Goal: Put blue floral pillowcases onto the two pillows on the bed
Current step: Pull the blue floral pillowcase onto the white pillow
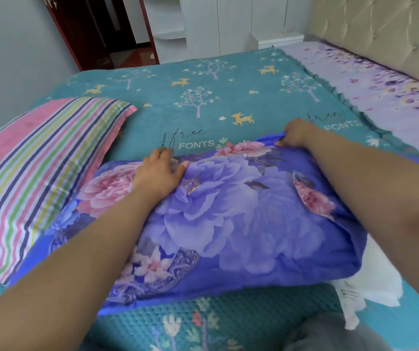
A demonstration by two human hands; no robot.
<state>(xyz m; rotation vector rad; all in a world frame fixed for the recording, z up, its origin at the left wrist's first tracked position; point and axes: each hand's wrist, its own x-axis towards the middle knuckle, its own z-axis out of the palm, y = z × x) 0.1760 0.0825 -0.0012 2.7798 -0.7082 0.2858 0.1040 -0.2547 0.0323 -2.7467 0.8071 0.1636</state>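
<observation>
a soft pillow in a blue cloth pillowcase with big purple and pink flowers (228, 214) lies flat on the bed, right in front of the person. it sits near the close edge of the bed, and its far edge reaches toward the middle of the bed.

the left hand (161, 171) rests on top of the far left part of the pillow. its fingers are spread and a little bent, and they press down on the cloth near the far edge. the thumb points to the right across a purple flower. it does not pinch anything that can be seen.

the right hand (295, 134) is at the far right corner of the pillow. its fingers are curled tight, and they pinch a bunched bit of the blue cloth there. the corner is pulled up a little where the hand holds it.

at the near right end of the pillowcase, some white cloth (370, 287) sticks out and lies on the bed.

just to the left, touching the blue pillow, lies a second pillow with pink, green, yellow and dark blue stripes (38, 173). it has no blue flower case on it.

both pillows lie on a teal bumpy bedspread with little trees and yellow deer (203, 82). at the far right, a pale purple flowery sheet (380, 87) shows beside the bedspread, next to a tan padded headboard (380, 29). past the bed stand white cupboards (228, 24) and a dark red door frame (150, 29).
</observation>
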